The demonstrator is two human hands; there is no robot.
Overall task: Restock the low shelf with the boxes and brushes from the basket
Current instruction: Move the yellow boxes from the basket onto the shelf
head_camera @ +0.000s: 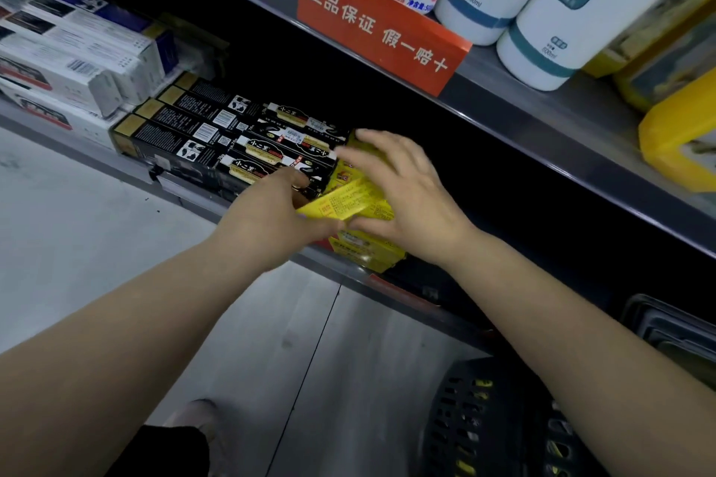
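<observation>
Both my hands reach into the low shelf (pixel 217 205). My right hand (pixel 403 197) grips a stack of yellow boxes (pixel 348 201), fingers over the top and thumb under the near edge. My left hand (pixel 279 221) holds the left side of the same yellow boxes, its fingertips hidden beside them. More yellow boxes (pixel 368 252) lie underneath at the shelf's front edge. Rows of black boxes (pixel 232 135) lie just left of the yellow ones. The black basket (pixel 484 422) stands on the floor at the lower right, with yellow items showing through its holes.
White boxes (pixel 77 62) fill the shelf's left end. An orange sign (pixel 379 23) hangs from the upper shelf, which carries white bottles (pixel 542 19) and yellow packs (pixel 678 135). The shelf interior to the right is dark. Pale floor (pixel 97 244) lies below.
</observation>
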